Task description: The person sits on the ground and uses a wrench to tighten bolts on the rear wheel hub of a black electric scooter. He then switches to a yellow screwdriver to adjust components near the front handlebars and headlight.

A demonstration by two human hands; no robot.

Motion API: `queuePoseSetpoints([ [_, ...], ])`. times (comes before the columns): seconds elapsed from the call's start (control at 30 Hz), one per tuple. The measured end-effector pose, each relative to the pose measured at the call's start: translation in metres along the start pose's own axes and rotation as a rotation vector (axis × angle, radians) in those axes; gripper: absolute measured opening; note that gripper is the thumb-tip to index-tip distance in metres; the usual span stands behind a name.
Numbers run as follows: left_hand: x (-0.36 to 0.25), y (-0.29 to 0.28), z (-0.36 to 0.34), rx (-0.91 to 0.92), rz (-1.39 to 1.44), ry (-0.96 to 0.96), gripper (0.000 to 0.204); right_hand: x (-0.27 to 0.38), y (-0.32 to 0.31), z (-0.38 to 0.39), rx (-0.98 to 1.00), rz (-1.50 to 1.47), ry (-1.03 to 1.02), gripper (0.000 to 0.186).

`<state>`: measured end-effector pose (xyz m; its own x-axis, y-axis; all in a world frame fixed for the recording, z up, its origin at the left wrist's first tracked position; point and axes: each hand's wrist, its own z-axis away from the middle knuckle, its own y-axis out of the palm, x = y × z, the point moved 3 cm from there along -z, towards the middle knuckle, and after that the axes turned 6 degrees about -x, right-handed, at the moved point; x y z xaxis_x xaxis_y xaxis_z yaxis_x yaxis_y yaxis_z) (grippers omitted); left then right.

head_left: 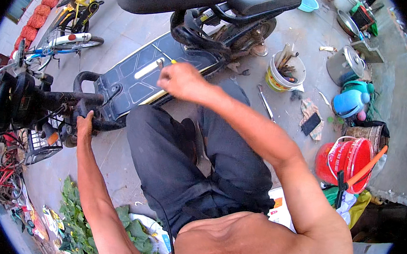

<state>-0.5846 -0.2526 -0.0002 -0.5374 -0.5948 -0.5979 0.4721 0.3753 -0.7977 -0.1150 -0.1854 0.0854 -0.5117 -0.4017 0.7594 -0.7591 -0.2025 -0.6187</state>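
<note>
I sit beside a black electric scooter [188, 0] lying across my view. My left hand [85, 122] is closed on the black front frame [85, 108] at the left, below the handlebar stem. My right hand [181, 80] is curled over the edge of the footboard [121, 98], fingers bunched; whether anything is in them I cannot make out. Just beyond it are a wrench [148, 69] and a thin metal tool with a yellow end [173, 61]. On the ground right of my knees lie another wrench [266, 103] and a dark phone [311, 123] on a cloth.
A tub of tools [294, 86], steel pot [339, 66], blue plastic container [348, 103] and red bucket [336, 160] stand on the right. A yellow bicycle [86, 3] and other bikes [8, 177] are at the left; leafy plants [76, 203] are by my left arm.
</note>
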Motion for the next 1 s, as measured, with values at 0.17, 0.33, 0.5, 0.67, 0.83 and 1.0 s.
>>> queuePoseSetpoints([
  [0.17,0.011,0.007,-0.005,-0.043,0.038,0.088,0.06,-0.078,-0.023,-0.047,-0.027,0.187,0.217,0.029],
  [0.33,-0.015,0.006,0.012,0.055,0.13,-0.003,0.063,-0.135,0.006,-0.054,0.046,0.244,0.349,0.039],
  [0.5,0.013,-0.001,-0.002,0.022,0.135,-0.046,0.067,-0.146,0.041,-0.052,0.038,0.253,0.344,0.049],
  [0.67,-0.014,0.003,0.018,0.136,0.185,-0.111,0.074,-0.158,0.056,-0.048,-0.048,0.256,0.286,0.046],
  [0.83,-0.017,-0.001,0.019,0.066,0.108,-0.045,0.066,-0.169,0.071,-0.048,-0.127,0.251,0.208,0.043],
  [1.0,-0.027,-0.004,0.028,0.096,0.087,-0.046,0.067,-0.156,0.034,-0.025,-0.005,0.15,0.412,0.044],
])
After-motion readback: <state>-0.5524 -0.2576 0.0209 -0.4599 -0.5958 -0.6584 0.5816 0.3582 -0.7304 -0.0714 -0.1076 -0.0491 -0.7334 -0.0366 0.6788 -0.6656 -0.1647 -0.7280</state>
